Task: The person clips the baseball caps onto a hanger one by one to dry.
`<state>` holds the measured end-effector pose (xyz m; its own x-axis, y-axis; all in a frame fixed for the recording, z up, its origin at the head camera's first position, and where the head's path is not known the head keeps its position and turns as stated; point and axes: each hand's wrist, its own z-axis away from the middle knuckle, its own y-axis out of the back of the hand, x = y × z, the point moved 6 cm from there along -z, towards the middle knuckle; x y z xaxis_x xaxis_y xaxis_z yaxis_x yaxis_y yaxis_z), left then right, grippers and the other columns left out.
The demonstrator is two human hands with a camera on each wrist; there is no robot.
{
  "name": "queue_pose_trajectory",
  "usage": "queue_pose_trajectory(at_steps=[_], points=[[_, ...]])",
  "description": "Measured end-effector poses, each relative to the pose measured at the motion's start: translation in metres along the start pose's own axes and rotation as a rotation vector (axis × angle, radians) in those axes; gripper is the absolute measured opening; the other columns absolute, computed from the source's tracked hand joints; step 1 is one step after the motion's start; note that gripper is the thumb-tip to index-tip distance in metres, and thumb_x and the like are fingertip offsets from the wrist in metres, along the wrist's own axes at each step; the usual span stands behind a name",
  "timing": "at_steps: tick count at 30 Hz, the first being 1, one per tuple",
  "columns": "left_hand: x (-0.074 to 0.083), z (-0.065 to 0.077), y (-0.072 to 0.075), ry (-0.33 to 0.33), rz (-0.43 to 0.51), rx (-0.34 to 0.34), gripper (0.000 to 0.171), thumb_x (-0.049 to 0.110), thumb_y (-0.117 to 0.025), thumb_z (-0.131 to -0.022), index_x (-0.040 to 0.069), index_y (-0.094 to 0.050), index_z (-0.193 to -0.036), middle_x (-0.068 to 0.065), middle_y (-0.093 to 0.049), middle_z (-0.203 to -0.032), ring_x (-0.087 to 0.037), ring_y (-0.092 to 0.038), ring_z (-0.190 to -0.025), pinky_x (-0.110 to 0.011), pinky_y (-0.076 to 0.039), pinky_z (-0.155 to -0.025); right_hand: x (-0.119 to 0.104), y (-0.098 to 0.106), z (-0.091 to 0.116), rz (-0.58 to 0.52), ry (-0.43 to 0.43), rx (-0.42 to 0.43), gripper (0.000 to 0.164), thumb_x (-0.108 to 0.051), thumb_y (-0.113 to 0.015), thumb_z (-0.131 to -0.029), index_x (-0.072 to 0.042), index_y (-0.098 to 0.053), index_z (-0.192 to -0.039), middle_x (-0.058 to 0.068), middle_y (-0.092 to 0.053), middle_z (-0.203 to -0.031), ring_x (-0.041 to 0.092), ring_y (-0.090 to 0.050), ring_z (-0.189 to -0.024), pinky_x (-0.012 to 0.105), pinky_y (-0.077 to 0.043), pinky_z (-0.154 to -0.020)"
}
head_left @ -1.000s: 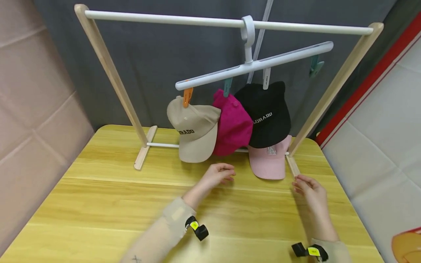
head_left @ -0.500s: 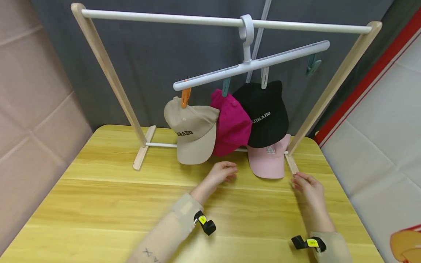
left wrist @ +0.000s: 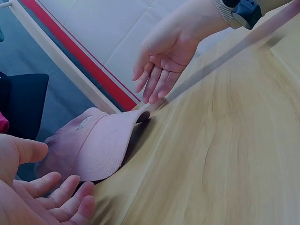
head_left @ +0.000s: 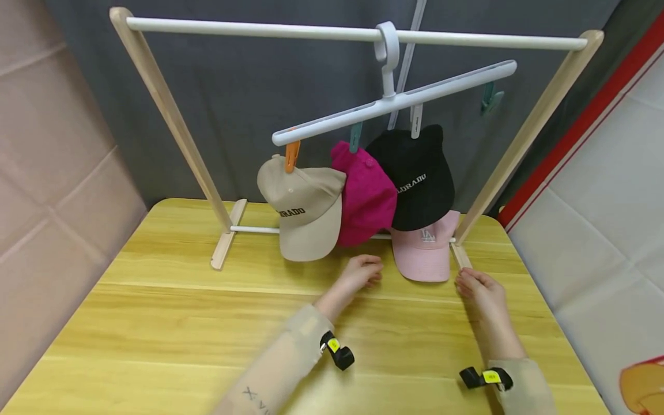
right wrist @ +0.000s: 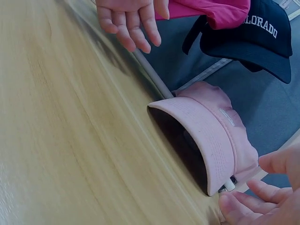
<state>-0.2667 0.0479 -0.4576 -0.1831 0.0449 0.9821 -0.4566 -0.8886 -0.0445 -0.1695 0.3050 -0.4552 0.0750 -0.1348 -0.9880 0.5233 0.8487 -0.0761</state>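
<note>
A pink cap (head_left: 421, 262) with a white emblem rests on the table, brim toward me. Just left of it hovers my left hand (head_left: 358, 274), fingers loosely bent around nothing. On the cap's other side is my right hand (head_left: 483, 293), near the rack's right foot (head_left: 461, 257), also holding nothing. Both palms face the cap in the wrist views, apart from it. Above hang a beige cap (head_left: 311, 210), a magenta cap (head_left: 363, 199) and a black cap (head_left: 415, 181), clipped to a white hanger (head_left: 394, 102). The black cap hides part of the pink one.
The hanger tilts, right end higher, on the white rail (head_left: 249, 27) of a wooden rack. Near its right end a green clip (head_left: 490, 99) dangles with nothing in it. A low crossbar (head_left: 254, 229) runs behind the caps. The wooden table (head_left: 207, 328) spreads in front.
My left hand has moved right, closer to the pink cap. The right hand has shifted slightly left and away from me. The caps keep their places.
</note>
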Motion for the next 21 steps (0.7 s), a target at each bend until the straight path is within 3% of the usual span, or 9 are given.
queue_pose_trajectory(at_steps=[6, 12, 21], points=[[-0.002, 0.001, -0.003, 0.025, -0.001, 0.001, 0.039, 0.014, -0.057, -0.087, -0.003, -0.051, -0.122, -0.013, -0.06, -0.106, -0.029, -0.06, -0.093, -0.04, -0.049, -0.073, 0.006, -0.003, 0.009, -0.026, -0.028, 0.001, 0.041, -0.013, -0.062, -0.085, 0.01, -0.048, -0.116, -0.003, -0.064, -0.085, 0.009, -0.062, -0.08, 0.022, -0.049, -0.073], [-0.004, -0.005, -0.011, 0.048, 0.0, 0.008, 0.039, 0.015, -0.058, -0.086, -0.001, -0.051, -0.122, -0.01, -0.061, -0.104, -0.025, -0.059, -0.092, -0.038, -0.049, -0.072, 0.008, -0.006, 0.006, 0.003, -0.03, -0.04, 0.053, -0.015, -0.06, -0.086, 0.012, -0.038, -0.126, -0.005, -0.062, -0.091, 0.006, -0.061, -0.083, 0.021, -0.048, -0.076], [-0.005, -0.019, -0.014, 0.028, 0.007, 0.012, 0.044, 0.014, -0.059, -0.085, -0.002, -0.048, -0.125, -0.01, -0.058, -0.113, -0.023, -0.057, -0.094, -0.037, -0.049, -0.072, 0.01, -0.012, -0.006, 0.04, 0.005, -0.071, 0.061, -0.017, -0.059, -0.087, 0.012, -0.03, -0.132, -0.009, -0.059, -0.095, 0.003, -0.058, -0.086, 0.019, -0.046, -0.078]])
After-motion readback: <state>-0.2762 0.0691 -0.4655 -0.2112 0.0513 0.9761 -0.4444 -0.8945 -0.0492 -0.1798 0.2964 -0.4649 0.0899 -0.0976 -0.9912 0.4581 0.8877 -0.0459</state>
